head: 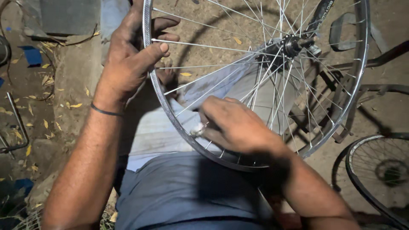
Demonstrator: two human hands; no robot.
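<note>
Bare bicycle wheel (pixel 272 85), no tyre, stands on edge across the person's lap, filling the frame from 10 to 4 o'clock. Held upright so the lower arc of the rim faces the body, within easy reach.

Left hand (pixel 132 55), at 11 o'clock, wraps the rim (pixel 164 100) from outside: thumb laid across the inner face among the spokes, fingers curled round the far side, closed on the metal. Seems the steadying hand, keeping the wheel from rolling or tipping. A thin dark band sits on that wrist.

Right hand (pixel 238 125), near centre, reaches through the spokes toward the rim at about 7 o'clock. Fingers bunched tight on a small pale object (pixel 197 131) touching the rim's inner face; too small to identify, perhaps a tool or rag.

Rim: bright polished metal, dimpled texture along its side wall. Spokes (pixel 213 47): thin, straight, shiny wire, crossing toward a dark hub (pixel 292 44) at 1 o'clock.

Second wheel (pixel 379 170), with black tyre, lies at 4 o'clock on bare dirt (pixel 76 76) scattered with yellow leaves (pixel 44 123).
</note>
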